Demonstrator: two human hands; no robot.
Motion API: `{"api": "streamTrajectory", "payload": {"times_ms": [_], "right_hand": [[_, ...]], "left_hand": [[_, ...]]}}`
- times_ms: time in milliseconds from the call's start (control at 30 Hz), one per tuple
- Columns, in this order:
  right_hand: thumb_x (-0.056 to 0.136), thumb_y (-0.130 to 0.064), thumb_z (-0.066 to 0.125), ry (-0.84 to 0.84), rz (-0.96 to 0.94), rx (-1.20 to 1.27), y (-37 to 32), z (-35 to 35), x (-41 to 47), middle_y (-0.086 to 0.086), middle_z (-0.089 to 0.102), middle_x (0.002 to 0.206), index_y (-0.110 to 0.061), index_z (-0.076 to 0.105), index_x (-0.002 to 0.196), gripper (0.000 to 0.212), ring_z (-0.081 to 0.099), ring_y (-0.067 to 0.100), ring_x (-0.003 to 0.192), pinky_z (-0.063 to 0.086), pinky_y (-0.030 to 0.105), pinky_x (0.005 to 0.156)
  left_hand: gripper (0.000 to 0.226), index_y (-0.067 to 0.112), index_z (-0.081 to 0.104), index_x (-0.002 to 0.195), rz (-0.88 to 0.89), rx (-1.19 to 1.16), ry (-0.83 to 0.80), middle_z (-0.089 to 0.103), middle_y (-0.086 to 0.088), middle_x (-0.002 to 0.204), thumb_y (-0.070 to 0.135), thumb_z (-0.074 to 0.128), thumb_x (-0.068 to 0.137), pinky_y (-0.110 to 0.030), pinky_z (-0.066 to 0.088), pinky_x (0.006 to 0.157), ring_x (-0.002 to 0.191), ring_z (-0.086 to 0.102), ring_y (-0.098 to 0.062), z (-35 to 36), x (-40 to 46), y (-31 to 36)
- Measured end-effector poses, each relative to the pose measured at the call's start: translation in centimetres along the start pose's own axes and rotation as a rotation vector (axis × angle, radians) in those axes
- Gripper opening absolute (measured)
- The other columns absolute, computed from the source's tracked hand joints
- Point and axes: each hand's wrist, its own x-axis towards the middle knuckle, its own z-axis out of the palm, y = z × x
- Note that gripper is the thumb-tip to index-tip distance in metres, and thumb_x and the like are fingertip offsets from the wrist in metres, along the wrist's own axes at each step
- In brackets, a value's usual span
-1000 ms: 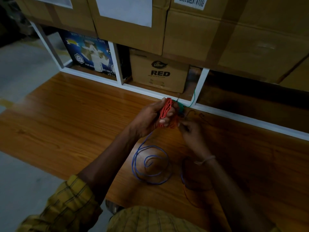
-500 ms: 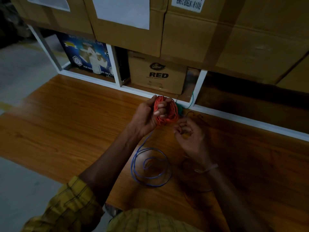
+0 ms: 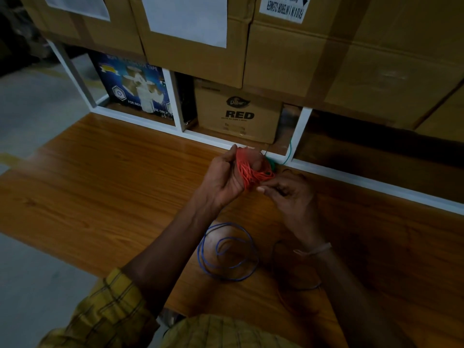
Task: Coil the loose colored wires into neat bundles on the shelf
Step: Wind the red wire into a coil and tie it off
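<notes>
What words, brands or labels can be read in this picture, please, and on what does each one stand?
"Dabur" and "RED": on the small carton in the shelf.
"INTERIOR CLEANER": upside down on the white label of the top carton; its remaining lines are too blurred.
"FOR INDU... SE ONLY": partly readable on the blue box; its top line is blurred.
Fine print under "RED": too small.

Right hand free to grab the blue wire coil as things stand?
Probably not yet. The right hand is pinching at the orange wire bundle that the left hand holds. The blue wire coil lies uncovered just below.
</notes>
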Motion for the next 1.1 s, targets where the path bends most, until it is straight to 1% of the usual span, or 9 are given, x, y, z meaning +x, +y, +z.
{"api": "streamTrajectory", "payload": {"times_ms": [167,300,367,467,567,667,833,1000,1100], "right_hand": [[0.079,-0.010,0.086,0.052,0.171,0.154,0.0,0.5,0.4,0.005,0.074,0.084,-0.009,0.081,0.085,0.008,0.072,0.020,0.082,0.058,0.032,0.076],[0.077,-0.011,0.087,0.094,0.263,0.185,0.0,1.2,0.4,0.002,0.076,0.077,-0.006,0.081,0.082,0.010,0.070,0.010,0.074,0.053,0.021,0.070],[0.077,-0.009,0.087,0.108,0.274,0.194,-0.2,1.6,0.2,0.008,0.075,0.076,-0.003,0.079,0.080,0.011,0.065,0.005,0.069,0.050,0.018,0.068],[0.074,-0.010,0.089,0.130,0.244,0.159,-0.6,1.8,0.2,0.013,0.072,0.073,-0.002,0.077,0.076,0.015,0.062,0.008,0.066,0.049,0.020,0.063],[0.066,-0.015,0.095,0.190,0.184,0.097,-0.6,1.7,0.3,0.017,0.059,0.064,0.000,0.064,0.068,0.035,0.048,0.010,0.058,0.041,0.023,0.055],[0.056,-0.031,0.099,0.227,0.115,-0.051,0.0,1.2,0.4,0.007,0.050,0.065,-0.008,0.053,0.068,0.052,0.039,0.010,0.058,0.035,0.022,0.054],[0.054,-0.048,0.099,0.079,0.029,-0.170,0.9,-0.1,1.1,0.003,0.050,0.071,-0.013,0.055,0.070,0.058,0.044,0.018,0.063,0.039,0.031,0.056],[0.063,-0.019,0.097,-0.232,0.046,-0.187,0.6,-4.0,1.2,0.004,0.052,0.085,-0.014,0.055,0.083,0.047,0.049,0.022,0.073,0.042,0.032,0.062],[0.080,0.002,0.081,-0.254,0.097,-0.189,-0.8,-6.8,1.2,-0.001,0.058,0.090,-0.020,0.058,0.090,0.033,0.057,0.008,0.079,0.048,0.027,0.065]], "left_hand": [[0.064,-0.012,0.071,0.103,0.055,0.085,0.010,0.076,-0.025,0.098,0.039,0.034,0.114,-0.036,0.064,0.081,0.082,0.079,-0.029,0.6,-0.4,-1.0],[0.058,-0.008,0.056,0.129,0.147,0.186,0.106,0.071,-0.006,0.075,0.042,0.031,0.114,-0.025,0.060,0.059,0.060,0.069,-0.014,1.2,-0.3,-2.0],[0.056,-0.004,0.058,0.120,0.195,0.215,0.129,0.056,0.001,0.065,0.042,0.027,0.114,-0.022,0.046,0.047,0.046,0.052,-0.008,1.6,-0.3,-2.4],[0.055,-0.002,0.061,0.108,0.226,0.190,0.146,0.046,0.005,0.060,0.040,0.026,0.114,-0.019,0.032,0.043,0.039,0.037,-0.005,1.4,-0.3,-2.3],[0.055,-0.006,0.062,0.109,0.229,0.157,0.110,0.044,0.006,0.056,0.035,0.026,0.114,-0.018,0.025,0.038,0.034,0.033,-0.005,0.7,-0.4,-1.9],[0.050,-0.008,0.063,0.107,0.195,0.113,0.054,0.040,0.006,0.052,0.029,0.029,0.112,-0.017,0.024,0.031,0.030,0.032,-0.006,0.3,-0.7,-1.3],[0.045,-0.004,0.063,0.095,0.063,0.134,-0.082,0.040,0.007,0.048,0.027,0.032,0.108,-0.019,0.018,0.030,0.028,0.023,-0.007,-0.6,-1.1,-0.1],[0.047,-0.001,0.060,0.094,-0.045,0.276,-0.131,0.042,0.008,0.046,0.027,0.026,0.109,-0.019,0.023,0.028,0.034,0.016,-0.006,-1.2,-1.5,1.4],[0.043,0.001,0.061,0.093,-0.123,0.386,-0.172,0.038,0.008,0.046,0.029,0.031,0.106,-0.019,0.022,0.029,0.034,0.016,-0.007,-1.2,-1.8,2.0]]}}
